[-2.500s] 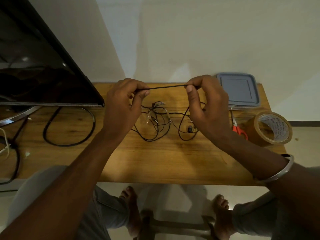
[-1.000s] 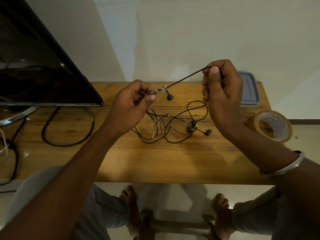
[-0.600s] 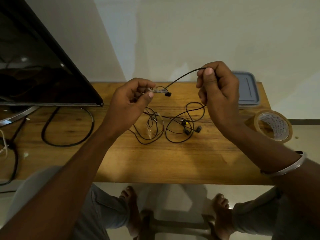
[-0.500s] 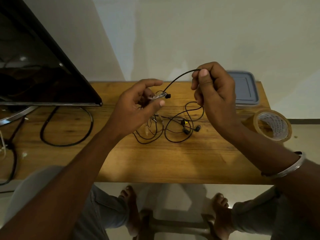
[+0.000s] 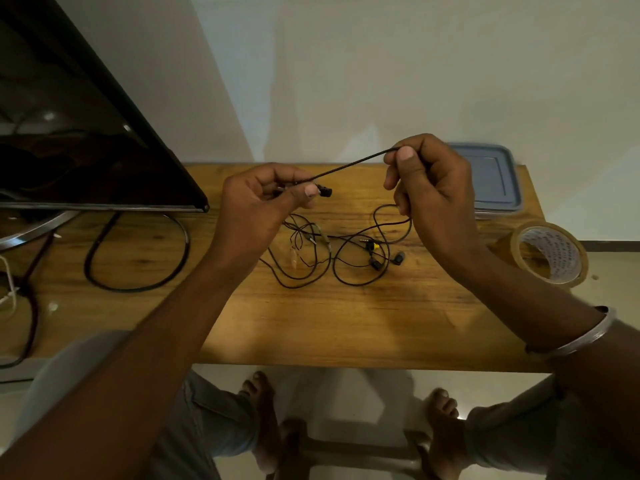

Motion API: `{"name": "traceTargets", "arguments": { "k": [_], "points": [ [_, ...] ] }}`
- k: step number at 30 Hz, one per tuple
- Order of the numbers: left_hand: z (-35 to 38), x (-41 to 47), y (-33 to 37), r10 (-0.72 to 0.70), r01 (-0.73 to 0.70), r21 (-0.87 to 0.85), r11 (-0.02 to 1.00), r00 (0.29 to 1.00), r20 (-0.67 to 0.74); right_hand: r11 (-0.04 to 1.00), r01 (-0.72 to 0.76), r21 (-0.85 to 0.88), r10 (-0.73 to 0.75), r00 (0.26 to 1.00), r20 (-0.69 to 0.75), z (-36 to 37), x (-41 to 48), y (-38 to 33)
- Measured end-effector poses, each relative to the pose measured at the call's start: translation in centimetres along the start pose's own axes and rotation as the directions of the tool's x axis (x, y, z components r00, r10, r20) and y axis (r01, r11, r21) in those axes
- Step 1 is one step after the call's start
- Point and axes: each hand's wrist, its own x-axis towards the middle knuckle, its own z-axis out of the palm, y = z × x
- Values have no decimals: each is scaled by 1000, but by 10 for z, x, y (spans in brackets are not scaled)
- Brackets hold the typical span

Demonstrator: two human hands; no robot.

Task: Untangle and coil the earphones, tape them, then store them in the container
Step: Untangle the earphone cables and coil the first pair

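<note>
Two hands are raised over the worktop [image 5: 346, 323], each pinching the cord of the black earphones [image 5: 349, 165]. Your left hand [image 5: 256, 209] grips it between thumb and curled fingers, with an earbud [image 5: 325, 192] poking out just past the thumb. Your right hand [image 5: 433, 188] pinches it higher up, so the stretch between them runs taut and slanted. The rest of the cord drops from your right hand into a loose tangle on the wood below. The grey lidded container [image 5: 491, 178] sits at the far right corner — the tape roll [image 5: 550, 254] is near it, at the right edge.
</note>
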Motion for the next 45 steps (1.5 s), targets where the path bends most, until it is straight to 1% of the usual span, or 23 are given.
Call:
{"name": "traceTargets", "arguments": {
  "k": [4, 7, 11, 13, 15, 16, 17, 18, 19, 20, 21, 22, 25, 26, 27, 30, 33, 36, 39, 41, 42, 44, 45],
  "points": [
    [-3, 0, 3, -49, 40, -194, 980, 998, -42, 996, -65, -63, 64, 998, -11, 2, -2, 5],
    [-5, 1, 6, -133, 114, -324, 939, 990, -39, 989, -147, -29, 147, 989, -29, 2, -2, 6],
    [-11, 3, 12, -282, 278, -546, 790, 956, 79, 969, -244, 43, 246, 967, -62, -1, 1, 8],
    [-15, 4, 17, -294, 288, -569, 770, 952, 84, 948, -308, 80, 315, 944, -99, -3, 4, 10],
    [-17, 4, 18, -310, 277, -546, 790, 950, 35, 934, -340, 110, 352, 928, -122, -6, 6, 11],
    [-16, 4, 18, -324, 270, -494, 826, 946, -24, 935, -334, 117, 346, 931, -115, -7, 7, 11],
    [-14, 4, 16, -310, 252, -369, 895, 945, -107, 943, -312, 117, 323, 942, -94, -8, 7, 10],
    [-12, 3, 11, -252, 223, -157, 962, 948, -194, 954, -277, 113, 285, 957, -61, -8, 7, 9],
    [-11, 3, 4, -137, 166, 91, 982, 954, -265, 966, -234, 106, 238, 971, -19, -7, 6, 6],
    [-9, 1, 0, -1, 89, 294, 952, 958, -286, 977, -188, 96, 186, 982, 26, -5, 5, 4],
    [-7, 0, -2, 102, 6, 413, 911, 966, -239, 986, -141, 85, 135, 988, 71, -3, 4, 1],
    [-5, -2, -3, 160, -73, 468, 881, 976, -148, 993, -95, 75, 86, 989, 116, -1, 2, -1],
    [7, -9, -6, 149, -215, 402, 890, 971, 188, 997, -6, 83, -13, 976, 218, 5, -3, -5],
    [12, -12, -7, 133, -234, 399, 886, 956, 263, 996, 4, 88, -23, 976, 217, 5, -3, -5],
    [14, -13, -8, 116, -229, 392, 891, 949, 292, 996, 4, 86, -20, 982, 187, 4, -2, -6],
    [9, -9, -7, 91, -162, 315, 935, 969, 229, 996, -40, 76, 41, 999, -18, -3, 4, -2],
    [0, -3, -4, 56, -110, 306, 946, 982, 181, 984, -131, 120, 152, 970, -191, -9, 8, 5],
    [-5, -1, -6, 88, -145, 358, 922, 981, 173, 969, -202, 141, 233, 937, -259, -13, 10, 9],
    [-9, 1, -10, 153, -199, 477, 856, 979, 135, 969, -217, 117, 243, 920, -306, -14, 10, 11],
    [-11, 3, -12, 166, -191, 521, 832, 981, 96, 970, -223, 101, 244, 908, -339, -15, 12, 13],
    [-11, 3, -12, 138, -149, 470, 870, 989, 59, 969, -230, 89, 246, 905, -346, -16, 13, 14],
    [-6, 4, -9, 31, -28, 213, 977, 999, -12, 970, -243, 15, 235, 919, -316, -16, 11, 18],
    [-3, 4, -6, -9, 11, 96, 995, 1000, -22, 968, -237, -76, 208, 939, -274, -15, 8, 20]
  ]
}}
